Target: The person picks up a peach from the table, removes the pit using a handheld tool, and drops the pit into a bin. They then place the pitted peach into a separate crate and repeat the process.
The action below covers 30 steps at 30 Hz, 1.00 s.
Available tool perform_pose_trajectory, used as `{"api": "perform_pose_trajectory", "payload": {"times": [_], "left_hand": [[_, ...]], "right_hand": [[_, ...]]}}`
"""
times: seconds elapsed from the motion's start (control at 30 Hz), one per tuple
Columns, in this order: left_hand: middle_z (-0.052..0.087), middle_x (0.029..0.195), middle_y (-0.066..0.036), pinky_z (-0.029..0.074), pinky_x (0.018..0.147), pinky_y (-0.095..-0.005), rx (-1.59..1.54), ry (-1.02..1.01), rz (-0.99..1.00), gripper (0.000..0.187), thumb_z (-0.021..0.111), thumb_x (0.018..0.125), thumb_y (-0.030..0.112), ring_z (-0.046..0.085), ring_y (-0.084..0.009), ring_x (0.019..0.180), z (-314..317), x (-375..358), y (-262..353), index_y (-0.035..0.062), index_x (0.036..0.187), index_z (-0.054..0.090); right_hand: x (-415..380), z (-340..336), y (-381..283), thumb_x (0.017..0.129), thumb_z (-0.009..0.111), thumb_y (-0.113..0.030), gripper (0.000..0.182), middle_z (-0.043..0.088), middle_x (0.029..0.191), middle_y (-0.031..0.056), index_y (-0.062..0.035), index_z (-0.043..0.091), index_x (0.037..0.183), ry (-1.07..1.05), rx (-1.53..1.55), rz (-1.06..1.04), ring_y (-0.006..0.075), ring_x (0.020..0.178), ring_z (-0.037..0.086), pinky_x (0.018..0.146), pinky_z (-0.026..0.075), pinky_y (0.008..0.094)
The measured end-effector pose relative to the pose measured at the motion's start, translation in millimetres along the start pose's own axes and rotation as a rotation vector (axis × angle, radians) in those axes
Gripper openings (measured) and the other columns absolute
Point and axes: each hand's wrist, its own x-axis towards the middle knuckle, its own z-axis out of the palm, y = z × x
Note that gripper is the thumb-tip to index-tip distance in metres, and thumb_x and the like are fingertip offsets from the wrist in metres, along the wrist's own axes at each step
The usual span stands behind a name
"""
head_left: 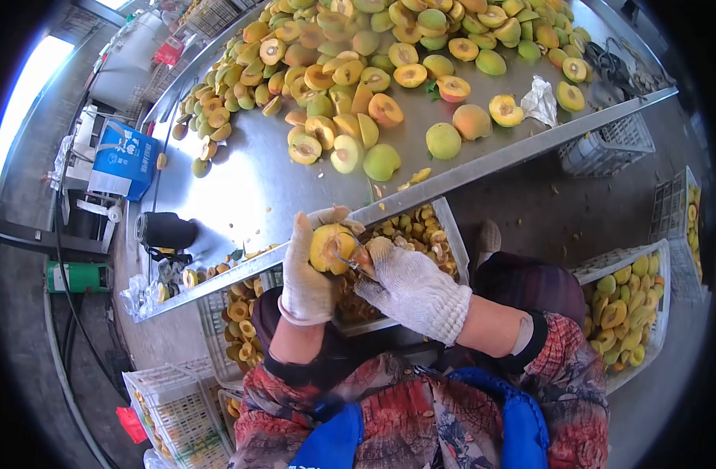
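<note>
My left hand [305, 277], in a white knit glove, is closed around a yellow peach half [324, 248], its cut face turned to the right. In my gloved right hand [419, 285] is a small pitting tool [364, 264] whose thin metal end touches the cut face. The fingers hide most of its handle. Both hands are over the near edge of a metal table [256, 168], above a white crate [450, 234] of fruit pieces. A large heap of whole and halved peaches [385, 109] covers the far part of the table.
Crates of fruit stand at the right [661, 313], beside my left knee [217, 332] and at lower left [174, 414]. On the table are a black cylindrical object [166, 231] and a crumpled white cloth or paper [539, 102]. A blue box [123, 160] stands beyond the table's left edge.
</note>
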Motion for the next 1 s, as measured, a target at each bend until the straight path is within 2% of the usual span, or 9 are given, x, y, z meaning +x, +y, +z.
{"api": "perform_pose_trajectory", "payload": {"times": [0.1, 0.23, 0.3, 0.43, 0.7, 0.93, 1.0], "left_hand": [[0.062, 0.096, -0.017, 0.052, 0.075, -0.037, 0.064, 0.069, 0.076, 0.05, 0.035, 0.1, 0.043, 0.062, -0.0256, 0.082, 6.2, -5.3, -10.9, -0.0025, 0.108, 0.054], [0.062, 0.094, -0.016, 0.051, 0.077, -0.0348, -0.017, 0.039, 0.082, 0.042, 0.044, 0.098, 0.037, 0.061, -0.0234, 0.085, 7.6, -9.2, -16.8, -0.0023, 0.105, 0.057], [0.06, 0.092, -0.016, 0.05, 0.079, -0.0376, 0.033, 0.111, 0.098, 0.043, 0.047, 0.095, 0.04, 0.059, -0.0254, 0.085, 11.6, -10.9, -20.1, -0.0012, 0.101, 0.058], [0.06, 0.091, -0.015, 0.049, 0.078, -0.0389, 0.106, 0.186, 0.116, 0.041, 0.051, 0.093, 0.039, 0.058, -0.0261, 0.085, 16.8, -15.8, -22.2, -0.0004, 0.098, 0.058], [0.059, 0.09, -0.014, 0.05, 0.072, -0.0369, 0.244, 0.17, 0.177, 0.037, 0.051, 0.093, 0.038, 0.058, -0.0249, 0.079, 16.6, -29.0, -22.3, 0.0023, 0.095, 0.056], [0.059, 0.087, -0.015, 0.05, 0.07, -0.0354, 0.486, 0.131, 0.271, 0.04, 0.047, 0.094, 0.042, 0.059, -0.0244, 0.076, 10.0, -34.2, -22.4, 0.0022, 0.094, 0.053], [0.059, 0.086, -0.015, 0.05, 0.07, -0.0353, 0.441, 0.142, 0.278, 0.041, 0.046, 0.094, 0.042, 0.059, -0.0243, 0.075, 9.7, -34.8, -25.8, 0.0018, 0.093, 0.053]], "right_hand": [[-3.8, 3.2, -0.3, 0.088, 0.054, -0.02, 0.025, 0.059, 0.091, 0.0217, -0.006, 0.052, 0.108, 0.019, 0.01, 0.01, 0.0401, 0.085, 0.059, 0.07, 0.049, 0.0464], [-6.0, 4.6, -0.8, 0.086, 0.054, -0.018, 0.028, 0.06, 0.093, 0.0215, -0.0068, 0.051, 0.111, -0.063, -0.015, 0.054, 0.0398, 0.085, 0.06, 0.071, 0.049, 0.0466], [-8.5, 3.8, -2.6, 0.085, 0.054, -0.017, 0.03, 0.06, 0.094, 0.0217, -0.007, 0.051, 0.113, -0.099, 0.0, 0.092, 0.0397, 0.085, 0.06, 0.071, 0.05, 0.0467], [-15.4, 13.4, 2.4, 0.085, 0.056, -0.018, 0.029, 0.059, 0.093, 0.0219, -0.0076, 0.052, 0.112, -0.005, 0.085, 0.002, 0.041, 0.082, 0.06, 0.069, 0.05, 0.0477], [-25.2, 13.3, -5.6, 0.09, 0.05, -0.018, 0.022, 0.061, 0.085, 0.0225, -0.0066, 0.052, 0.109, -0.041, 0.181, 0.021, 0.0417, 0.079, 0.061, 0.065, 0.05, 0.0479], [-32.1, 28.0, -0.5, 0.087, 0.054, -0.02, 0.028, 0.06, 0.084, 0.0233, -0.0049, 0.051, 0.111, -0.047, 0.264, -0.021, 0.043, 0.078, 0.06, 0.066, 0.051, 0.0482], [-32.7, 22.1, -5.5, 0.087, 0.055, -0.02, 0.03, 0.06, 0.085, 0.0242, -0.0042, 0.051, 0.112, -0.098, 0.291, -0.013, 0.0431, 0.078, 0.06, 0.067, 0.051, 0.0483]]}}
